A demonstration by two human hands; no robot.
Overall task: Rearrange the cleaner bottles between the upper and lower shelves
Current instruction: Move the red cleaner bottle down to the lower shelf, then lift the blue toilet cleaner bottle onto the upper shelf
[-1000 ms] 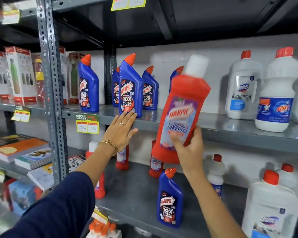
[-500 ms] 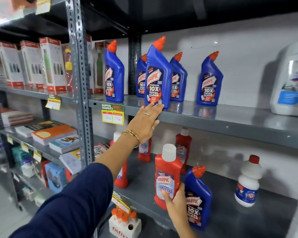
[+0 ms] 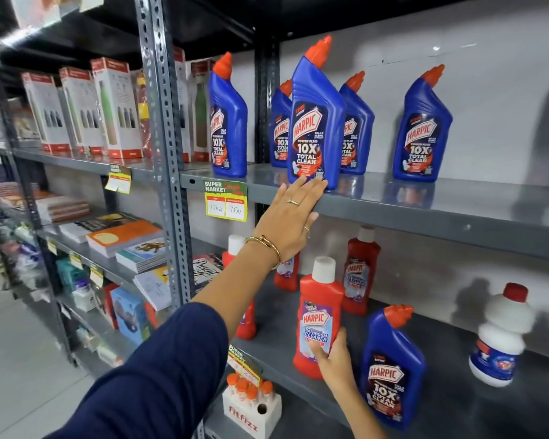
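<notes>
On lower shelf (image 3: 457,403), right hand (image 3: 335,359) wraps base of red bottle (image 3: 319,315), thumb across the label, fingers behind; bottle upright and looks set down on the shelf, just beside a blue bottle (image 3: 392,369). Grip closed round the body, low.

Left hand (image 3: 293,220) reaches to upper shelf (image 3: 441,213), fingers spread and flat, tips touching the bottom of front blue bottle (image 3: 317,122). Not gripping it yet. Three more blue ones stand behind and to the sides, one further right, all upright.

Handling, my guess: both bottles rigid plastic, full, so moderately heavy for one hand. Smooth glossy walls, label gives a bit of friction. Not fragile, but tall and narrow, so tips easily if nudged at the top. Blue one has angled neck and flat-ish waisted body; best taken round the middle at the label, thumb front, fingers back, not by the cap. Red one is straight-sided; mid-body hold is steadier than the present low one. Neighbours stand close, could get knocked.
</notes>
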